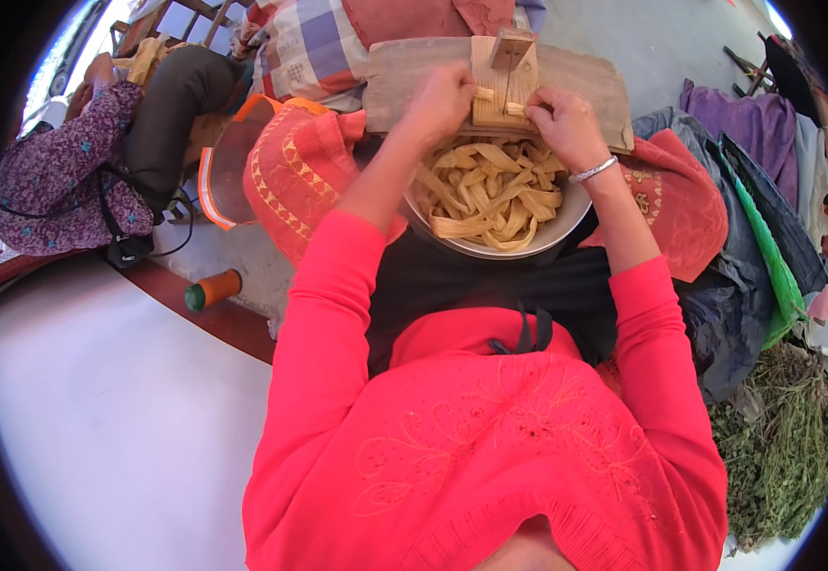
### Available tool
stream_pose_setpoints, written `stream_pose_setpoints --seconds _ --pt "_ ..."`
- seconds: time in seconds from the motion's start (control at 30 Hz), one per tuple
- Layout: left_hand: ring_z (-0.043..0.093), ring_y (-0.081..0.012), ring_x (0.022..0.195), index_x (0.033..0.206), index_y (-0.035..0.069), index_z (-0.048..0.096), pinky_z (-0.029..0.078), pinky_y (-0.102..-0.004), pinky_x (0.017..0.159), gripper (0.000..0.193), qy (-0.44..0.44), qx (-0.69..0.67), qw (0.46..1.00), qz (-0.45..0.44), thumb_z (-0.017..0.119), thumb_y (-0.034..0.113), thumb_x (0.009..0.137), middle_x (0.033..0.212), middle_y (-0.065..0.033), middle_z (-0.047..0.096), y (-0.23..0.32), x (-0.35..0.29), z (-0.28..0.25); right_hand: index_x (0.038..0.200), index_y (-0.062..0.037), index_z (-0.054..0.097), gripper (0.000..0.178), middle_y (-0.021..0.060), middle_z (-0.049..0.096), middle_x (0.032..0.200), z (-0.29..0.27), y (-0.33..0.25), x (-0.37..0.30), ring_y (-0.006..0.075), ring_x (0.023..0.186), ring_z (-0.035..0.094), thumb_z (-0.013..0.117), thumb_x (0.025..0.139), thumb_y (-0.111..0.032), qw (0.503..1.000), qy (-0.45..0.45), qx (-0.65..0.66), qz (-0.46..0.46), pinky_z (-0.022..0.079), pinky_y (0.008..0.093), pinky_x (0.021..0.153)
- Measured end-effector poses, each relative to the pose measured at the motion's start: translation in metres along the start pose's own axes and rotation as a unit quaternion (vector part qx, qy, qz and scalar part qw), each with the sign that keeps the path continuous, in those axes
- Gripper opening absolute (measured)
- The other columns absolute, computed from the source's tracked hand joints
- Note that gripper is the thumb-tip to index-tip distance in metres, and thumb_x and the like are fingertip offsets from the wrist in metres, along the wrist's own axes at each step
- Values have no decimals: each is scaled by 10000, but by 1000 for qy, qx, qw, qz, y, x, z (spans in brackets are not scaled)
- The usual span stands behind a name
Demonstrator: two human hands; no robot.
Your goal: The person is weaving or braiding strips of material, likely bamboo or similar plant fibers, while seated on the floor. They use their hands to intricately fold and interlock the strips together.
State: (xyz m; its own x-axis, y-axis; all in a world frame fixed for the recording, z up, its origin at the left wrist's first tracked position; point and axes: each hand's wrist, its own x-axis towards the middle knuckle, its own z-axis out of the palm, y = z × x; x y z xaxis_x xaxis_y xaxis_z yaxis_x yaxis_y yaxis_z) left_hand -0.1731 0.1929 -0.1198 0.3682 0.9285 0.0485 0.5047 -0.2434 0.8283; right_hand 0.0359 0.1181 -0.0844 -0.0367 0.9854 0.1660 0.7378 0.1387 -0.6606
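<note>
My left hand [441, 100] is closed in a pinch on one end of a pale yellow strip [483, 93], left of a thin upright blade or wire [508, 90]. On the other side, the fingers of my right hand [568, 126] pinch a piece of similar strip [515, 109]. Whether both ends belong to one strip I cannot tell. The thin dark piece stands at a small wooden block [488, 68] with a raised wooden post [512, 48], all on a wooden board [585, 90]. Just below, a metal bowl [497, 253] holds many curled, flat, pale yellow strips [485, 195].
Red patterned cloths [290, 181] [680, 209] lie on both sides of the bowl. An orange thread spool [214, 289] rests at left, near another person in a purple patterned top [67, 176]. Dried green plants [790, 447] are heaped at right, below folded dark cloth [719, 314].
</note>
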Motion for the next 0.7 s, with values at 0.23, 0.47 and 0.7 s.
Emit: stream_pose_setpoints --seconds 0.23,0.47,0.7 --pt "477 -94 559 884 15 593 410 -241 526 76 -27 -145 989 -21 568 87 877 711 -16 590 47 -47 8 859 -111 650 98 78 643 844 -7 -33 -23 273 827 611 620 842 -203 969 160 -91 -163 469 377 741" --pt "444 -33 534 1008 42 588 370 -186 484 132 -250 -376 880 -146 547 128 917 695 33 552 92 -77 2 744 -78 614 308 160 590 612 -19 -28 -27 378 593 591 606 878 -355 987 129 -83 -52 468 445 517" --pt "417 -22 557 1003 19 635 345 -183 484 207 -283 -227 931 -37 580 203 928 646 57 488 75 -58 -27 853 -47 693 170 24 558 579 -30 -37 -72 69 573 520 594 905 -175 938 -252 237 30 424 267 514"
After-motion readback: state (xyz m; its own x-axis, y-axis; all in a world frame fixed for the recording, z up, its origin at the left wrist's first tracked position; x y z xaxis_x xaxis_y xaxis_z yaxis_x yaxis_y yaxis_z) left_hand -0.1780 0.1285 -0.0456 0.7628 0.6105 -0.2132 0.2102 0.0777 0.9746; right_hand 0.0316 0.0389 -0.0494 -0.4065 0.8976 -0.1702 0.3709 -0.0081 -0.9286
